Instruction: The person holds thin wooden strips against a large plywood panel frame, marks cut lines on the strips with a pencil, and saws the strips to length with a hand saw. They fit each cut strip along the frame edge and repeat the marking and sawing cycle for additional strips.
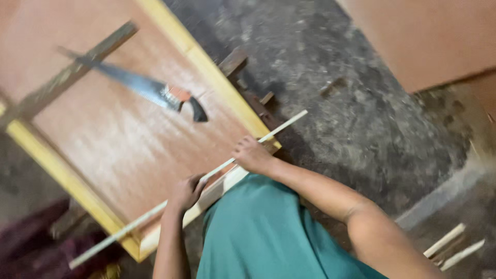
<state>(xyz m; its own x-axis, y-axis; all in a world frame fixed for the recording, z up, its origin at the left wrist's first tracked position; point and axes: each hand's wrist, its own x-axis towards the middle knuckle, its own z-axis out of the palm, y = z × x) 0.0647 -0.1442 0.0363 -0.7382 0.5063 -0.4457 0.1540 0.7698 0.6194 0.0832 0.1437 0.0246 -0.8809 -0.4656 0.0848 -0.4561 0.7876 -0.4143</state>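
Pale, thin wooden strip (206,178) lies along the near edge of the reddish plywood panel (129,139), grasped by left hand (187,192) and right hand (251,154); uneven pressure could snap or shift it.

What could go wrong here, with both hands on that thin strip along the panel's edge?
The thin wooden strip is long and juts past both the left hand and the right hand, so it might flex or snap. The handsaw lies loose on the framed panel, blade bare; a jolt might slide it. Wood offcuts on the floor are a possible trip hazard.
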